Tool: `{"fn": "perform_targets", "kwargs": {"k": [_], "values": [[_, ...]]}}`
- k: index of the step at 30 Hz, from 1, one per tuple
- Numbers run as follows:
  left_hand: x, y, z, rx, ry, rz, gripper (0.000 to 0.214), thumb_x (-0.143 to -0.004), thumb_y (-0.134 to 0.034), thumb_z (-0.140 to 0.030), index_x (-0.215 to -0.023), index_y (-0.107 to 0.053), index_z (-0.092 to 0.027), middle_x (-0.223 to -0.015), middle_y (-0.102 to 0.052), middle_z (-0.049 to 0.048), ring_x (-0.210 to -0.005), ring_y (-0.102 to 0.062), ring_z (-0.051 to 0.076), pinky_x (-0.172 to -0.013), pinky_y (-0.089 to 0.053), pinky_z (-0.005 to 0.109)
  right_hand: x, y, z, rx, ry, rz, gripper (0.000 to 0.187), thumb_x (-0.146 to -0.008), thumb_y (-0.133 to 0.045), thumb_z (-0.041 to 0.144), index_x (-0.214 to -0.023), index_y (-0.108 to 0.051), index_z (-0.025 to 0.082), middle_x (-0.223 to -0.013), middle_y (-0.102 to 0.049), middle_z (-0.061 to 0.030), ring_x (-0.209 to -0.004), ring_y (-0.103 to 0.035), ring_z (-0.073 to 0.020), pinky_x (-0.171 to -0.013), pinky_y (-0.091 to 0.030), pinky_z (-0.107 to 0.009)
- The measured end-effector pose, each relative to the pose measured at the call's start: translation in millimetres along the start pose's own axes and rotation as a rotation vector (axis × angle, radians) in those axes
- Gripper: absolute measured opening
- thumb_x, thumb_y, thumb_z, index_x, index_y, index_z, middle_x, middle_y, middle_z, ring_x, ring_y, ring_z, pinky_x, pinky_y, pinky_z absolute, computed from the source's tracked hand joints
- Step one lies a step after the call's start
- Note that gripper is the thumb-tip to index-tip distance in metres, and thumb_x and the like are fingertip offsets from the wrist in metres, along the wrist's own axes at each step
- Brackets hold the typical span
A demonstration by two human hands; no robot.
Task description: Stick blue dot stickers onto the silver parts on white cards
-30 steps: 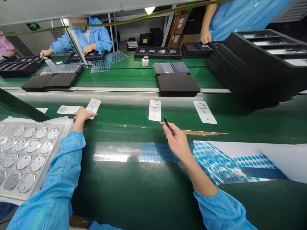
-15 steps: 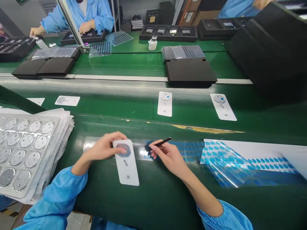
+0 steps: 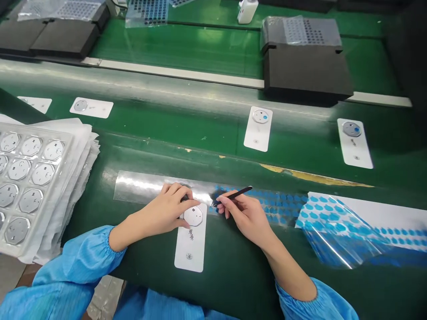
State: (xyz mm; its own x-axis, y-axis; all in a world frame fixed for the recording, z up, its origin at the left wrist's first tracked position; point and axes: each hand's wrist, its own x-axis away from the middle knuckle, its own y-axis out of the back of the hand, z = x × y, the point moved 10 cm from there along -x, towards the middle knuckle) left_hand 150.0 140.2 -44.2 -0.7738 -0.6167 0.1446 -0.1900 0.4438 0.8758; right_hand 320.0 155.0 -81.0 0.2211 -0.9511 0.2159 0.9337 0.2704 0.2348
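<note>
My left hand (image 3: 163, 211) grips the top left of a white card (image 3: 190, 244) with its thumb and curled fingers. Near the card's upper end is a round silver disc (image 3: 194, 215); dark characters and a small mark lie below it. Black tweezers (image 3: 240, 192) are pinched in my right hand (image 3: 245, 218), their tips pointing left just beside the card's top right corner. Beneath the tips runs a clear film strip (image 3: 140, 184), whose right part carries rows of blue round stickers (image 3: 278, 209).
To the left, a clear tray of silver discs (image 3: 31, 173) tops a stack. Blue dot sheets (image 3: 328, 215) lie at right. Several white cards (image 3: 258, 129) rest on the green surface beyond, two showing a blue dot. Black foam blocks (image 3: 307, 73) stand farther back.
The view has tipped downward. My left hand has shifted toward the card's top edge, and the card stands straighter and closer to the tweezers. My right hand still holds the tweezers.
</note>
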Motion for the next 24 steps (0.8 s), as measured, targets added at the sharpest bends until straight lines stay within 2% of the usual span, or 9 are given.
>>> {"fn": "perform_targets", "kwargs": {"k": [6, 10, 15, 24], "values": [[0.2, -4.7, 0.8, -0.003, -0.011, 0.009, 0.062, -0.087, -0.080, -0.037, -0.140, -0.052, -0.026, -0.127, -0.056, 0.0098, -0.116, -0.047, 0.029, -0.094, -0.040, 0.042, 5.0, 6.1, 8.6, -0.128, 0.032, -0.054, 0.031, -0.101, -0.065, 0.047, -0.092, -0.071, 0.018, -0.072, -0.070, -0.0050, -0.056, -0.062, -0.0150, -0.055, -0.054, -0.027], [1.3, -5.5, -1.2, -0.013, -0.015, 0.011, 0.060, -0.088, -0.078, -0.038, -0.141, -0.052, -0.025, -0.128, -0.055, 0.0101, -0.116, -0.048, 0.029, -0.094, -0.041, 0.043, 10.8, -6.2, 9.7, -0.239, -0.041, -0.062, 0.033, -0.100, -0.067, 0.048, -0.092, -0.072, 0.017, -0.069, -0.070, -0.0054, -0.054, -0.063, -0.0156, -0.055, -0.056, -0.028], [0.5, -6.2, -1.6, -0.020, -0.008, 0.018, 0.061, -0.088, -0.078, -0.036, -0.142, -0.051, -0.024, -0.130, -0.055, 0.0111, -0.117, -0.048, 0.030, -0.094, -0.043, 0.044, 15.0, -28.3, -3.0, -0.240, -0.155, -0.035, 0.038, -0.099, -0.068, 0.053, -0.096, -0.071, 0.015, -0.073, -0.072, -0.0066, -0.056, -0.067, -0.0162, -0.057, -0.058, -0.027], [-0.2, -6.0, -2.6, -0.029, -0.040, -0.020, 0.058, -0.090, -0.076, -0.035, -0.141, -0.052, -0.023, -0.130, -0.055, 0.0115, -0.118, -0.047, 0.030, -0.096, -0.043, 0.044, 16.9, -29.9, -8.0, -0.199, -0.162, -0.030, 0.035, -0.098, -0.070, 0.050, -0.098, -0.073, 0.015, -0.075, -0.073, -0.0066, -0.057, -0.067, -0.0160, -0.057, -0.058, -0.027]]}}
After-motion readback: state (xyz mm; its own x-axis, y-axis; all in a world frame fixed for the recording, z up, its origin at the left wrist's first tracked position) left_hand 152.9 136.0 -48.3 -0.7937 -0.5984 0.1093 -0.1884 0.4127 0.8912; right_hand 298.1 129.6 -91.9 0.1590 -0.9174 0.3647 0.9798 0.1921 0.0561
